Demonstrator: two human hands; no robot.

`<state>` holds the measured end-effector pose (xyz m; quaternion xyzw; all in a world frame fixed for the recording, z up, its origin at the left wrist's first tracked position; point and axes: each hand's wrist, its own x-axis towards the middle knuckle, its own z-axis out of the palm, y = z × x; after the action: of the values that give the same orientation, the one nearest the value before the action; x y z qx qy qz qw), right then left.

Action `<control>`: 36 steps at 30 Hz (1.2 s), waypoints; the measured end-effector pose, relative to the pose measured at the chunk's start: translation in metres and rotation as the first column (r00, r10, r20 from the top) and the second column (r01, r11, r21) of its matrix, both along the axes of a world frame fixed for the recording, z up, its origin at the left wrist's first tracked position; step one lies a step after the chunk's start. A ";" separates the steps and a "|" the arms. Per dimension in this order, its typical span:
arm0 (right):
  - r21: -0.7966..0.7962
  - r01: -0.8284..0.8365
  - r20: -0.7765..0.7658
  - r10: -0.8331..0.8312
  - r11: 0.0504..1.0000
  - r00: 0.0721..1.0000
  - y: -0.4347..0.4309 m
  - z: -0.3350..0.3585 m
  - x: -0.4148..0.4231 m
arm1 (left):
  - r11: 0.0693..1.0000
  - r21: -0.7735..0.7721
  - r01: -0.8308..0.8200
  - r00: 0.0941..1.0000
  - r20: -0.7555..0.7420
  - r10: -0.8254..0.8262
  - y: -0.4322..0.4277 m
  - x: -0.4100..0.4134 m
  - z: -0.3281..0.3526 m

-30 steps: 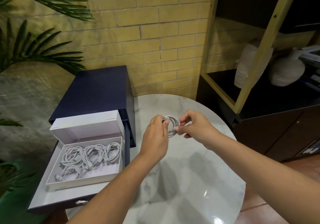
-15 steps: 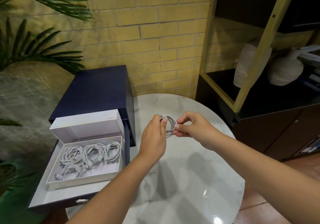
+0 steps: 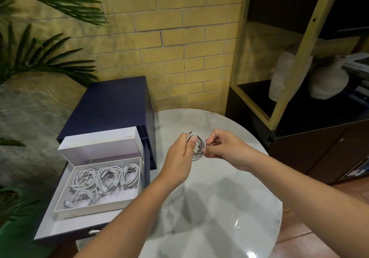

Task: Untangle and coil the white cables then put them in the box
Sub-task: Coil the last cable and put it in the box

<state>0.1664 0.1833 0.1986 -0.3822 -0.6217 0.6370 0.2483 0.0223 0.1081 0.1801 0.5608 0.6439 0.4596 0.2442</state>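
Right of the box (image 3: 93, 210), the coil (image 3: 199, 151) is pinched by the left hand (image 3: 177, 162) and right hand (image 3: 225, 150); its plug (image 3: 190, 133), newly drawn up, suggests boxing next.

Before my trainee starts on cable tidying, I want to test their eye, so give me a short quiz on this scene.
1. True or false: the left hand and the right hand both hold one cable above the table.
2. The box sits: A) in the open drawer; B) on the table; C) in the left hand.
3. How many coils lie in the box?
Key: 1 true; 2 A; 3 four.
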 end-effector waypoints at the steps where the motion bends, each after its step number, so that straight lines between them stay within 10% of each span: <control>1: 0.040 0.016 0.021 -0.017 0.999 1.000 0.001 -0.001 0.000 | 0.999 -0.028 0.018 0.998 0.063 -0.017 0.000 0.001 0.002; 18: -0.001 0.105 -0.022 -0.105 0.995 0.994 0.002 -0.013 0.004 | 0.929 -0.354 0.109 0.914 0.402 0.046 0.002 -0.027 -0.009; 36: -0.162 -0.105 0.025 0.111 0.981 0.994 0.009 -0.011 0.006 | 0.960 -0.233 0.153 0.812 0.584 0.012 0.009 -0.026 -0.007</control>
<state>0.1720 0.1918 0.1876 -0.3773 -0.5924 0.6909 0.1715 -0.0041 0.1170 0.1733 0.3793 0.5736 0.5072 0.5195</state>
